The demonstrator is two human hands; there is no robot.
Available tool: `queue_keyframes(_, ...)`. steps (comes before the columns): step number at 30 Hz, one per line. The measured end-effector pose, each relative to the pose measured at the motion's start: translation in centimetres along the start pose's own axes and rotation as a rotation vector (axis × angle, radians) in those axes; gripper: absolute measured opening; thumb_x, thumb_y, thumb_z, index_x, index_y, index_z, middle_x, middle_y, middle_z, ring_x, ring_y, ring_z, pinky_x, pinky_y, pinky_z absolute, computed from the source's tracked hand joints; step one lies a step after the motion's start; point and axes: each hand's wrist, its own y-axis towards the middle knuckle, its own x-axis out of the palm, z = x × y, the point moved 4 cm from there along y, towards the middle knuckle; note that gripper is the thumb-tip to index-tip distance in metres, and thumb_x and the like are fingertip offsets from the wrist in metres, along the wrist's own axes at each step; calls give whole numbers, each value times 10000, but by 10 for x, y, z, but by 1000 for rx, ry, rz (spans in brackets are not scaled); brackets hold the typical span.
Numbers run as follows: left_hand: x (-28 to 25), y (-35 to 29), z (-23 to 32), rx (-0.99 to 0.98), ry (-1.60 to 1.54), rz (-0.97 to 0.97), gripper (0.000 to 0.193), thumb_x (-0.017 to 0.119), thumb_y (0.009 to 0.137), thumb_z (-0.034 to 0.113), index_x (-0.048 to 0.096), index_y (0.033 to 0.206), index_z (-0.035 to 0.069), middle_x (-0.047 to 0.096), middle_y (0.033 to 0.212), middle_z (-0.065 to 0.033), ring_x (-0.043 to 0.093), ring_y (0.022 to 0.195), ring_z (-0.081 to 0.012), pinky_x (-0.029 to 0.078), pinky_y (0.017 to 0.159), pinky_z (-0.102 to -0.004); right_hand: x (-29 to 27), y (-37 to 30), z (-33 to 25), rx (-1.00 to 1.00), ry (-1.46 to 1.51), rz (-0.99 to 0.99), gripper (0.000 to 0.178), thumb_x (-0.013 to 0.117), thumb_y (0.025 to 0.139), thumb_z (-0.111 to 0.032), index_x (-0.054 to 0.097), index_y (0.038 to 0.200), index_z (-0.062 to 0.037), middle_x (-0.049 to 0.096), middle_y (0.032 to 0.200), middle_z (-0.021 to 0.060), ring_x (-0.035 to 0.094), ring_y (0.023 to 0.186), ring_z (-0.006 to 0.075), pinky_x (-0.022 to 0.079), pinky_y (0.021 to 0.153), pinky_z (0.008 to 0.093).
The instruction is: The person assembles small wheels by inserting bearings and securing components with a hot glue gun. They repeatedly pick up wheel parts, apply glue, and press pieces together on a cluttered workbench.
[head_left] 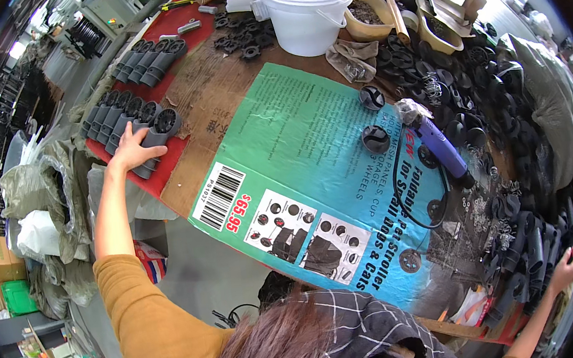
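Observation:
At the left, my left hand [137, 151] has its thumb and fingers around a grey plastic wheel housing with a black wheel face [166, 122], at the near end of a row of the same parts [112, 113]. These lie side by side on red cloth [179, 152]. Far to the lower right, my right hand [564, 270] is reached out beside a pile of dark grey tubular parts [533, 251]. Its fingertips are pinched together, and whatever is in them is too small to make out.
A printed cardboard sheet [277, 152] covers the table's middle, with two round black caps [375, 139] and a purple corded power screwdriver [441, 149] on it. Behind stand a white bucket [305, 20] and tan tubs [362, 24]. Black parts [421, 67] heap along the right.

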Motion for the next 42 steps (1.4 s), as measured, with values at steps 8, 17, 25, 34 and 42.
queue_keyframes(8,5,-67,78,135,-82,195,815,794,577,603,661,1217,116,296,1521,-246,407,1335,-397,369,1069,-484,-28,33,-144,-136,253,-5,191,603,928,-164,667,1052,-34,677,1066,102,620,1026,270,459,926,381)
queue_keyframes(17,56,-165,240,498,20,156,684,804,616,457,660,1110,7,303,1510,-271,249,1413,-396,276,1117,-483,-107,5,-277,-246,549,-104,153,699,821,-180,698,937,-80,667,1052,96,576,1068,268,403,960,373)
queue_keyframes(25,108,-271,368,982,-322,-420,733,806,702,422,526,1210,-26,489,1157,-184,563,1036,-355,475,927,-424,-60,-46,-284,-55,820,-458,120,724,787,-194,729,831,-82,676,918,92,616,930,283,471,848,379)
queue_keyframes(34,157,-325,443,917,-460,-413,1045,782,754,462,193,1491,13,354,1268,-216,542,1084,-423,478,929,-464,50,-16,-353,-137,714,-264,246,733,773,-212,689,967,-67,682,889,108,644,905,288,494,831,393)
queue_keyframes(42,172,-305,458,1068,-474,-200,933,823,685,443,427,1391,-21,448,1279,-221,462,1194,-378,397,1027,-432,-43,-45,-339,87,1278,-567,216,728,806,-103,663,999,-32,700,874,68,677,762,144,541,721,281)
